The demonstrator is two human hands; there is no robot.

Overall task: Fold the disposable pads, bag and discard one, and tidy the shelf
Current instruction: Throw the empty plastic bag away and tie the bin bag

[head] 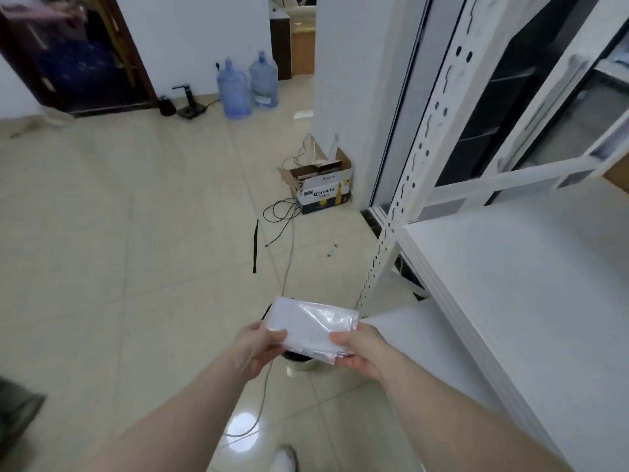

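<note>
Both hands hold a folded white pad inside a clear plastic bag (311, 327) out in front of the body, above a small bin (299, 361) on the tiled floor (136, 233). The left hand (260, 345) pinches the bag's near left corner, thumb on top. The right hand (357, 349) grips the near right corner, fingers curled beneath. The bag lies almost flat, its long axis running left to right between the hands, just beside the front left corner of the white shelf (510, 284).
</note>
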